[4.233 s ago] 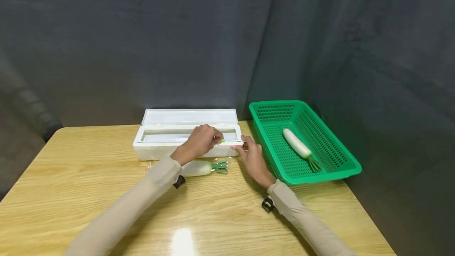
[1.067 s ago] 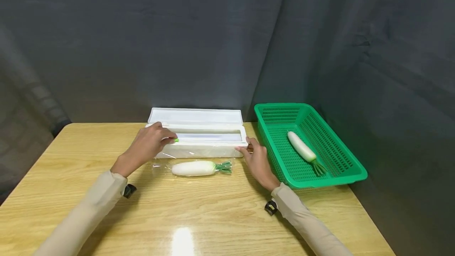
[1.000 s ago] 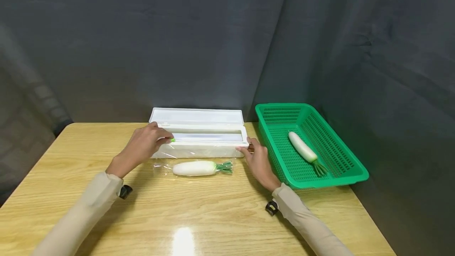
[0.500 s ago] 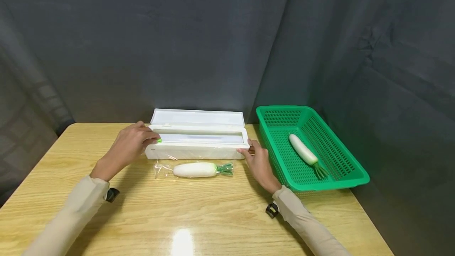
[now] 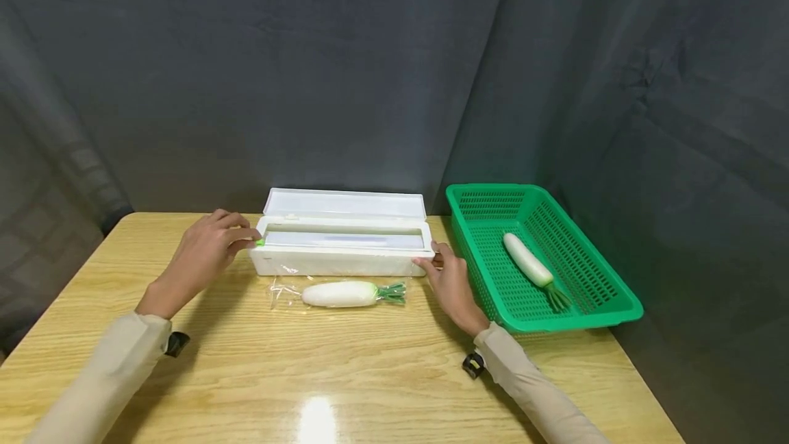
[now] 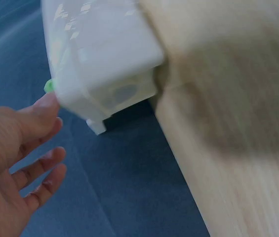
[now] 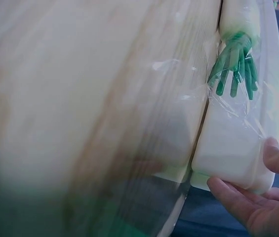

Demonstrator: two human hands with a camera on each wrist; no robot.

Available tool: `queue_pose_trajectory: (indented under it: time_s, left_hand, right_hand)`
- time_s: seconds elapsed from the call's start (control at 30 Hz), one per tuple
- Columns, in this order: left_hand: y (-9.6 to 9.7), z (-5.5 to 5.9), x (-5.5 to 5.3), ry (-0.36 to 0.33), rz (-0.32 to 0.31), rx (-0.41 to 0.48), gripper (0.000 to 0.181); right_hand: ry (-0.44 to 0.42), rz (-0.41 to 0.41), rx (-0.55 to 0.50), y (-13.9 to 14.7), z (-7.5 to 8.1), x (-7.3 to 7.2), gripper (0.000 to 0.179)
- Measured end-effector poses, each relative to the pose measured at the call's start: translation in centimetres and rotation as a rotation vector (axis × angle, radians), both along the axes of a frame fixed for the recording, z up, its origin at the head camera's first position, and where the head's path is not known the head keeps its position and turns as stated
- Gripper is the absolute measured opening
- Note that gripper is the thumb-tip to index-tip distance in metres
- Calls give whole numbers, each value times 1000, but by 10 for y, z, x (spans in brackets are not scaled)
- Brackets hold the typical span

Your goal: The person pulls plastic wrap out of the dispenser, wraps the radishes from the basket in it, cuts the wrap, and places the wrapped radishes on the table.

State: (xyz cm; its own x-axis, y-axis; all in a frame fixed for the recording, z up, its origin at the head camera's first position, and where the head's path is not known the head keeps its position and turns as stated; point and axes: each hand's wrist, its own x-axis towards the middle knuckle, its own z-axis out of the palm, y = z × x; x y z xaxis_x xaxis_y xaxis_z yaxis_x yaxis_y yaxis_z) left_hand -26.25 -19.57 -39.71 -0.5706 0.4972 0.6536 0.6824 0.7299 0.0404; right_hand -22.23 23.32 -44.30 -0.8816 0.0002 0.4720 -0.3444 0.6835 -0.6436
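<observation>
A long white cling film dispenser (image 5: 345,262) lies along the back of the table, its lid (image 5: 345,204) raised. At its left front corner my left hand (image 5: 206,249) pinches a small green slide cutter (image 5: 260,242) with thumb and forefinger. In the left wrist view the other fingers of that hand (image 6: 11,148) hang loosely below the green cutter (image 6: 49,86). My right hand (image 5: 450,283) grips the dispenser's right end, thumb in front. Just before the box lies a white radish (image 5: 340,294) with green leaf stubs on a sheet of clear film (image 5: 282,293).
To the right stands a green plastic basket (image 5: 487,273) holding a second white radish (image 5: 524,259). A dark grey curtain (image 5: 345,74) hangs behind the wooden table (image 5: 370,375). Both wrists wear a black camera strap (image 5: 473,365).
My left hand has slid the green cutter leftward along the dispenser's front edge, from near its right end to its left corner. My right hand keeps its grip on the right end.
</observation>
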Motion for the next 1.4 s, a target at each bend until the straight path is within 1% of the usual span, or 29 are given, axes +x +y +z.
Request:
queue_pose_trajectory:
  time_s: [0.13, 0.2, 0.27, 0.33, 0.4, 0.5, 0.57, 0.6, 0.63, 0.7, 0.77, 0.83, 0.87, 0.9, 0.93, 1.0, 1.07, 1.2, 1.3, 1.4]
  left_hand:
    - [4, 2, 3, 13, 4, -13, 26]
    - [7, 4, 7, 25, 7, -14, 26]
    - [11, 5, 13, 44, -6, 2, 28]
    - [19, 5, 19, 66, -45, 23, 32]
    - [29, 3, 24, 78, -102, 46, 35]
    - [48, -4, 31, 78, -176, 40, 37]
    - [61, -11, 35, 59, -208, 14, 38]
    - [67, -14, 37, 48, -220, -3, 39]
    - [73, -18, 39, 36, -228, -23, 39]
    - [83, -25, 43, -2, -240, -56, 39]
    - [90, -30, 47, -49, -247, -84, 40]
    - [94, -34, 49, -92, -242, -101, 41]
    - [96, -35, 50, -115, -238, -105, 42]
    - [97, -36, 51, -133, -234, -110, 43]
    - [98, -37, 52, -149, -228, -116, 44]
    - [100, -39, 53, -174, -219, -128, 45]
    - [102, -41, 54, -192, -221, -137, 44]
    - [103, -45, 55, -208, -231, -149, 42]
    - [103, -46, 56, -216, -221, -151, 43]
    - [104, -47, 55, -216, -204, -158, 44]
  right_hand:
    - [5, -7, 18, 1, 0, 0, 50]
    - [-22, -7, 20, -1, 2, 0, 51]
    - [-65, -12, 18, -3, 5, 0, 54]
    - [-103, -21, 28, -5, 9, 1, 55]
    - [-136, -35, 49, -7, 13, 2, 57]
    - [-162, -51, 81, -8, 16, 4, 58]
    - [-150, -56, 98, -9, 17, 6, 59]
    - [-128, -54, 112, -9, 17, 7, 60]
    - [-95, -52, 131, -10, 17, 9, 60]
    - [12, -50, 173, -12, 15, 12, 57]
    - [136, -19, 216, -17, 14, 16, 50]
    - [237, 47, 267, -24, 12, 21, 38]
    - [266, 96, 288, -28, 12, 24, 33]
    - [277, 150, 313, -32, 11, 27, 29]
    - [273, 208, 341, -36, 11, 29, 28]
    - [232, 301, 401, -43, 10, 33, 27]
    - [183, 356, 452, -49, 9, 36, 30]
    - [99, 396, 516, -55, 5, 37, 35]
    - [81, 401, 556, -57, 2, 36, 41]
    - [90, 401, 588, -58, 0, 34, 45]
